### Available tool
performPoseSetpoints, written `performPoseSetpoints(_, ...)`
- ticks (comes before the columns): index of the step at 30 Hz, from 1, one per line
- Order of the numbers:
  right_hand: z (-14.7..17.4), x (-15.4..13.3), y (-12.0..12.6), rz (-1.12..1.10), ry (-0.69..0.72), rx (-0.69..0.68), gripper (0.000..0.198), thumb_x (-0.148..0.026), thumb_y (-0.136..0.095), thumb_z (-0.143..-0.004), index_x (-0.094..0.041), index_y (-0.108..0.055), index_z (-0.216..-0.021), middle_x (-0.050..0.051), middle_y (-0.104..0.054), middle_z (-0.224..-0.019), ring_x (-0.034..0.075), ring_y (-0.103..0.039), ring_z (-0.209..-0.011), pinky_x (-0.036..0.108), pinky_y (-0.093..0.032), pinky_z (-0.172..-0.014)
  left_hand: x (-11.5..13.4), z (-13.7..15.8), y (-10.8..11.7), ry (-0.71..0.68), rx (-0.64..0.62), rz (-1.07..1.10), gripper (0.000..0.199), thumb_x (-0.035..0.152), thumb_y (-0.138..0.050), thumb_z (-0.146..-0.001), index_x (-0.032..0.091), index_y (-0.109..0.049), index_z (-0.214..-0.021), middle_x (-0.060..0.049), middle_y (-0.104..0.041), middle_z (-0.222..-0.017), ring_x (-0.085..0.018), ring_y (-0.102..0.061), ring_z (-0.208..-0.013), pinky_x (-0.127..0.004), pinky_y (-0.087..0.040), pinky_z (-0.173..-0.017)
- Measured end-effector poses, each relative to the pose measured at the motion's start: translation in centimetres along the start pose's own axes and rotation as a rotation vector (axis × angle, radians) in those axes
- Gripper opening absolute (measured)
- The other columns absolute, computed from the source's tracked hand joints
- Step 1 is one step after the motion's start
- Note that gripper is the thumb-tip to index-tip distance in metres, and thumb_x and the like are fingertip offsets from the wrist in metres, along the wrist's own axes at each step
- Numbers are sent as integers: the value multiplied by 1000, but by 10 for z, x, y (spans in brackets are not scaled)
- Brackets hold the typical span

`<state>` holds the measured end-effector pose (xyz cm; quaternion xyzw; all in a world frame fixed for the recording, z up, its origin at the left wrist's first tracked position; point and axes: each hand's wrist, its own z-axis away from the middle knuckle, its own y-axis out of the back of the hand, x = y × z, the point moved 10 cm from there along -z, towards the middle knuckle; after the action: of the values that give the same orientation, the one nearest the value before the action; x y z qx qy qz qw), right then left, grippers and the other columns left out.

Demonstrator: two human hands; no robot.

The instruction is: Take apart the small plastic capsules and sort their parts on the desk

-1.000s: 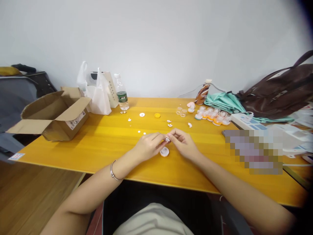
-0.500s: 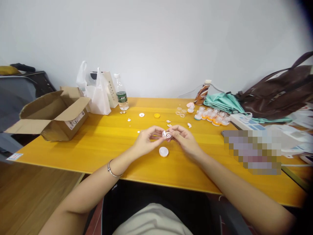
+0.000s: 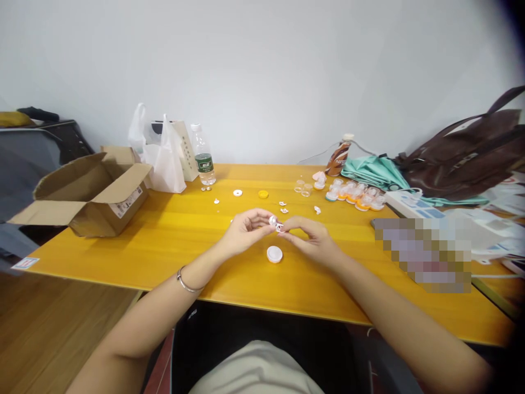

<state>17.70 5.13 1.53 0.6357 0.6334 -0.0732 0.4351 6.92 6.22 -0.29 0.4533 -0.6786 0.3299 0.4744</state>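
Above the middle of the table, my left hand (image 3: 247, 234) pinches a small white plastic part (image 3: 272, 221) between thumb and fingertips. My right hand (image 3: 309, 239) grips a small white openwork piece (image 3: 279, 227), its fingers closed. The two pieces meet or nearly meet; whether they are joined I cannot make out. Below them on the table lies a round white lid-like disc (image 3: 274, 254) with an orange edge. Farther back sit a white ring (image 3: 238, 192), a yellow round cap (image 3: 263, 194) and several small white parts (image 3: 284, 210).
On the left stands an open cardboard box (image 3: 104, 197), with a white plastic bag (image 3: 166, 164) and a water bottle (image 3: 204, 158) behind. At right are clear-domed pieces (image 3: 361, 196), a brown drink bottle (image 3: 339, 156), green cloth (image 3: 375, 172), a brown bag (image 3: 463, 158) and a power strip (image 3: 412, 205).
The white openwork piece, seen face-on before, is now turned more edge-on. My left hand has shifted slightly left and up, and my right fingers have changed their hold.
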Motion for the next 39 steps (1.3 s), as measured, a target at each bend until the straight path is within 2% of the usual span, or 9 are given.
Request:
performPoseSetpoints(5, 4, -15, 3, 120, 199, 13, 7, -21, -51, -82, -23, -57, -80, 3, -61, -74, 17, -58, -71, 32, -47, -67, -4, 1, -1, 30, 20, 12, 24, 25, -70, -66, 12, -59, -83, -4, -67, -79, -11, -64, -72, -26, -51, -76)
performPoseSetpoints(10, 6, -14, 0, 186, 250, 3, 8, -18, -45, -83, -23, -50, -80, 2, -55, -71, 15, -52, -66, 30, -45, -62, -11, 4, -5, 97, 31, 19, 27, 28, -73, -62, 12, -60, -80, -4, -67, -74, -13, -65, -70, -26, -53, -70)
performPoseSetpoints(16, 14, -26, -8, 318, 441, -55, 19, -9, -38, -82, -23, -50, -87, 3, -52, -72, 16, -47, -65, 31, -41, -62, -23, 8, -8, 225, 12, 108, 30, 27, -74, -61, 10, -61, -81, -5, -68, -74, -16, -67, -73, -28, -54, -73)
performPoseSetpoints(18, 13, -24, -9, 310, 421, -67, 17, -11, -38, -84, -23, -49, -88, 4, -52, -72, 16, -47, -66, 31, -42, -62, -25, 8, -9, 242, 1, 115, 29, 27, -74, -61, 10, -61, -81, -4, -68, -73, -15, -67, -72, -28, -54, -73)
performPoseSetpoints(23, 9, -4, -5, 203, 253, -14, 8, -23, -40, -86, -22, -45, -81, 3, -51, -71, 16, -49, -65, 31, -42, -62, -28, 7, -6, 259, 32, 128, 30, 27, -75, -60, 10, -61, -80, -3, -68, -69, -15, -67, -69, -28, -55, -70)
performPoseSetpoints(29, 13, -8, -8, 343, 414, -3, 19, -11, -38, -82, -24, -49, -89, 4, -53, -75, 17, -49, -69, 34, -43, -63, -31, 7, -5, 282, 34, 135, 29, 28, -73, -62, 10, -62, -81, -7, -69, -76, -16, -67, -72, -28, -54, -73)
performPoseSetpoints(34, 15, -13, -9, 365, 470, -14, 22, -8, -40, -79, -25, -50, -90, 5, -54, -78, 18, -50, -72, 33, -43, -63, -29, 7, -9, 283, 1, 141, 30, 27, -74, -61, 10, -61, -82, -6, -69, -76, -16, -67, -73, -28, -54, -73)
performPoseSetpoints(37, 15, -13, -8, 289, 431, -1, 14, -12, -41, -81, -24, -48, -85, 3, -52, -72, 16, -49, -65, 31, -43, -61, -28, 7, -8, 268, 12, 150, 29, 25, -75, -60, 10, -61, -80, -4, -68, -70, -16, -67, -70, -28, -54, -71)
performPoseSetpoints(39, 13, -4, 1, 239, 324, 62, 7, -17, -42, -83, -23, -45, -82, 1, -50, -68, 15, -48, -62, 30, -42, -60, -25, 7, -4, 249, 47, 149, 28, 25, -75, -60, 10, -61, -78, -4, -68, -68, -16, -67, -69, -28, -54, -70)
